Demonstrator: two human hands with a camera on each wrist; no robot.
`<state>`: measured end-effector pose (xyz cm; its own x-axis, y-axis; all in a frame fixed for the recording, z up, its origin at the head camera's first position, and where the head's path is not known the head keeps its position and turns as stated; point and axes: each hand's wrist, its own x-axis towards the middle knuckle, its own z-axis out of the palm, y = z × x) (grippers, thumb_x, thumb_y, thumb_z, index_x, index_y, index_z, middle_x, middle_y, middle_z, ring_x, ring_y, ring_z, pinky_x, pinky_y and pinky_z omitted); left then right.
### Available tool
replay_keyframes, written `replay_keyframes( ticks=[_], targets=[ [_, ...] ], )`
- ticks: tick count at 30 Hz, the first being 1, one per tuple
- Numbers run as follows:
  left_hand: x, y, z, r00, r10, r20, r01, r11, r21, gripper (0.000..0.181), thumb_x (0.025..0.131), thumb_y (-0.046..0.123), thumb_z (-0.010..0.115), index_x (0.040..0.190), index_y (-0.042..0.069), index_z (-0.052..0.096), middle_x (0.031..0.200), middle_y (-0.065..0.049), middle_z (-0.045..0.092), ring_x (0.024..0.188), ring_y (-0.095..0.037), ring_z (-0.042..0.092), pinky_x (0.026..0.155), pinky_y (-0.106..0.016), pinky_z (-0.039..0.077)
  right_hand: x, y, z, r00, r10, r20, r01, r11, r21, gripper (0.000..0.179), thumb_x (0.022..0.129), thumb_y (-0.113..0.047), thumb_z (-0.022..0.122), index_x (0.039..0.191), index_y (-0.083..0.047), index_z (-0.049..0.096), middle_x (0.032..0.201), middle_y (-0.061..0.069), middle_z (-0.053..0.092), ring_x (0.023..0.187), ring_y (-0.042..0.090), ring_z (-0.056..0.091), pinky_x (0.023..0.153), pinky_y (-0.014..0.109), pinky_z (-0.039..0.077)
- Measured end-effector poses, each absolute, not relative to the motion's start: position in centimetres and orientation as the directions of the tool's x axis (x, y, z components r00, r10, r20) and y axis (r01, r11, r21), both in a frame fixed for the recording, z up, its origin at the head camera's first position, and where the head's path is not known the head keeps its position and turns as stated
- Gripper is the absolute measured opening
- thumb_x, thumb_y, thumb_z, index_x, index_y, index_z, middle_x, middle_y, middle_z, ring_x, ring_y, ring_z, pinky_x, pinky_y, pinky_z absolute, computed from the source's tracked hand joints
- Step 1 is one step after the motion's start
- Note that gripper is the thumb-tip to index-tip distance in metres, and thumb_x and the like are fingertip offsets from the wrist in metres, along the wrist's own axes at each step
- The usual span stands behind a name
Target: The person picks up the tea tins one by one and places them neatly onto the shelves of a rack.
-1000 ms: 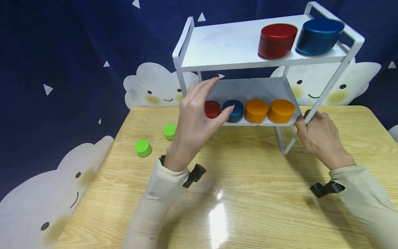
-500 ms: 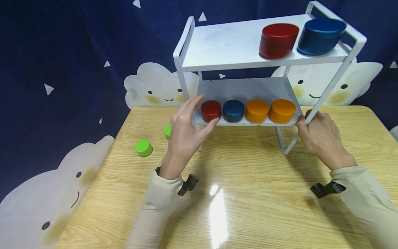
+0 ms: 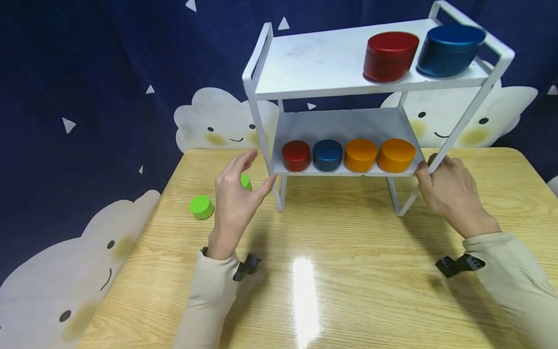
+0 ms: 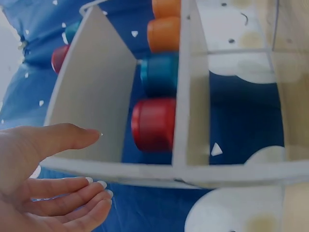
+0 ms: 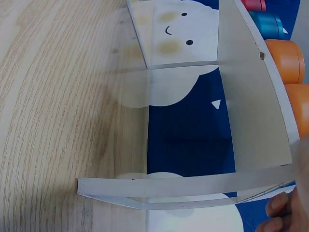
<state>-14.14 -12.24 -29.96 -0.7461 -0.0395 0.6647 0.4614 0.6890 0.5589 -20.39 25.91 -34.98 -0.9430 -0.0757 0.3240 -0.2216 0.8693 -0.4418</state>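
A white two-tier shelf rack (image 3: pixel 318 60) stands on the table. My left hand (image 3: pixel 235 201) is held empty beside its left front leg, thumb and fingers spread apart. Behind that hand, one green round tin (image 3: pixel 246 182) is partly hidden; another green tin (image 3: pixel 201 207) lies farther left. My right hand (image 3: pixel 451 196) grips the rack's right front leg at the lower tier, and its fingertips (image 5: pixel 277 205) show at the corner in the right wrist view. Along the lower tier sit a red tin (image 3: pixel 296 156), a blue tin (image 3: pixel 328 155) and two orange tins (image 3: pixel 360 155).
On the rack's upper tier, a large red tin (image 3: pixel 389 57) and a large blue tin (image 3: pixel 450 51) stand at the right. The wooden table (image 3: pixel 357 271) stretches in front, and a dark blue cloud-patterned curtain (image 3: pixel 109 97) hangs behind.
My left hand has drawn away from the lower tier, moving left and down, uncovering the small red tin. My right hand stays on the leg.
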Motion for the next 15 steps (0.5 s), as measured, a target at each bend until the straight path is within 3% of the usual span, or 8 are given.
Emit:
replay_keyframes(
  ticks=[15],
  targets=[
    [-17.3, -16.3, -34.9, -0.834, -0.193, 0.517, 0.223, 0.739, 0.636, 0.05, 0.076, 0.01, 0.08, 0.118, -0.009, 0.061, 0.118, -0.024, 0.063, 0.104, -0.04, 0.062, 0.091, -0.043, 0.049, -20.4, 25.8, -35.1, -0.939, -0.075, 0.336, -0.226, 0.871, -0.437, 0.05, 0.1, -0.034, 0.026, 0.065, -0.005, 0.048, 0.067, 0.016, 0.047, 0.066, 0.043, 0.049, 0.047, 0.044, 0.032]
  ],
)
